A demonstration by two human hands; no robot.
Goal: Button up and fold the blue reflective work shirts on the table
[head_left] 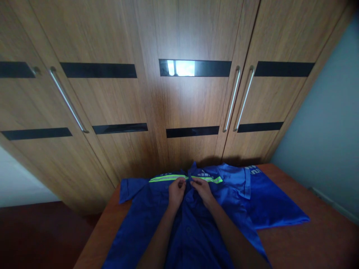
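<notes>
- Two hands meet at the chest of a blue work shirt (pixel 157 220): the left hand (pixel 176 192) and the right hand (pixel 202 189), each grip pinched closed on the front placket.
- Its fabric is royal blue, short-sleeved, with a yellow-green reflective stripe (pixel 168 178) across the chest.
- It lies flat on the reddish-brown worktop (pixel 308 243).
- Another blue garment (pixel 269 203) lies partly under its right side.
- Wooden wardrobe doors (pixel 126 101) stand behind.

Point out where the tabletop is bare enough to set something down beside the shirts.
Bare table lies on the right, below the second blue shirt, and a narrow strip shows left of the front shirt. The middle is crowded: left hand and right hand grip the placket.
</notes>
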